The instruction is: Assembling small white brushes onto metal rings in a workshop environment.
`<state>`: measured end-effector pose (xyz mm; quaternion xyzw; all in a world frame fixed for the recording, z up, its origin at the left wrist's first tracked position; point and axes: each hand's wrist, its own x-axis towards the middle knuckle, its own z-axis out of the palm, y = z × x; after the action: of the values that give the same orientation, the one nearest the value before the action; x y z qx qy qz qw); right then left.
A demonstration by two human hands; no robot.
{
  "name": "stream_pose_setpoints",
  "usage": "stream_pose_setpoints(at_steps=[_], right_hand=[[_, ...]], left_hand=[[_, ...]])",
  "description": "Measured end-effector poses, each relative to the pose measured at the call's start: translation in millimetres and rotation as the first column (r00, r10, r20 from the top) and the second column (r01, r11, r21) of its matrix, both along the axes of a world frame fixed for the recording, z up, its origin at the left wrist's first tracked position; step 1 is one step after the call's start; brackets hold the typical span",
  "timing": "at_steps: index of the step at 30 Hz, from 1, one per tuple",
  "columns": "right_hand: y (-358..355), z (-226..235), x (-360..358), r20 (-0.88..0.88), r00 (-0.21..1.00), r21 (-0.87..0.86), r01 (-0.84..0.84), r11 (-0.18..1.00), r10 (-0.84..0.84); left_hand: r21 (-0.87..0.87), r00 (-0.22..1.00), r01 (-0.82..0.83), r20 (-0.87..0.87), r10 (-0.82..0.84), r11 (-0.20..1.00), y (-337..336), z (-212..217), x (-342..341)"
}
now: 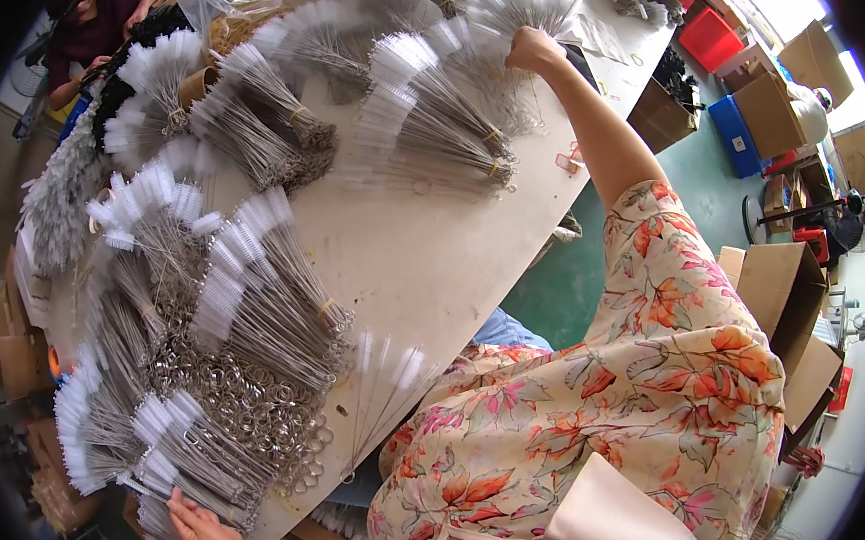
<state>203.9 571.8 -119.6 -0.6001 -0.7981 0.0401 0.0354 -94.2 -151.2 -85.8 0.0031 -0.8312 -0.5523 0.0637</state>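
Observation:
A long pale table (pixel 422 261) is covered with bundles of thin wire brushes with white bristle tips. My right hand (pixel 532 49) reaches to the far end of the table and is closed on the bristle end of one brush bundle (pixel 496 25). My left hand (pixel 198 525) lies at the near left edge, fingers spread against the wire ends of another brush bundle (pixel 189 443). A few loose brushes (pixel 385 384) lie fanned out near my floral-patterned clothing. A heap of small metal rings (pixel 251 403) sits between the near bundles.
Another person in a dark red top (pixel 85 33) works at the table's far left corner. Cardboard boxes (pixel 780 286) stand on the green floor to the right, with red crates (pixel 707 38) and a blue crate (pixel 739 133) beyond. More brush bundles (pixel 261 111) fill the far half.

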Motion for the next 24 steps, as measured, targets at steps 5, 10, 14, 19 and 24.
stream_pose_setpoints(at_steps=[5, 10, 14, 19, 24], right_hand=[[7, 9, 24, -0.304, 0.950, -0.078, -0.106, 0.991, 0.078], [-47, 79, -17, -0.653, 0.725, 0.257, -0.056, 0.965, 0.216], [-137, 119, -61, -0.949, 0.150, 0.150, -0.557, 0.817, 0.277], [-316, 103, -144, -0.948, -0.086, 0.013, -0.973, 0.232, -0.308], [-415, 98, -148, -0.967, -0.130, 0.170, -0.970, 0.173, 0.218]], left_hand=[[0.088, 0.998, 0.037, 0.045, -0.042, 0.995, 21, 5, 12], [0.435, 0.979, 0.176, 0.013, -0.201, 0.883, 43, 18, 18], [0.435, 0.874, 0.411, 0.060, -0.481, 0.801, 113, 40, 52], [0.319, 0.660, 0.745, -0.226, -0.717, 0.586, 188, 51, 93], [-0.062, 0.555, 0.613, -0.676, -0.486, 0.787, 201, 32, 81]])
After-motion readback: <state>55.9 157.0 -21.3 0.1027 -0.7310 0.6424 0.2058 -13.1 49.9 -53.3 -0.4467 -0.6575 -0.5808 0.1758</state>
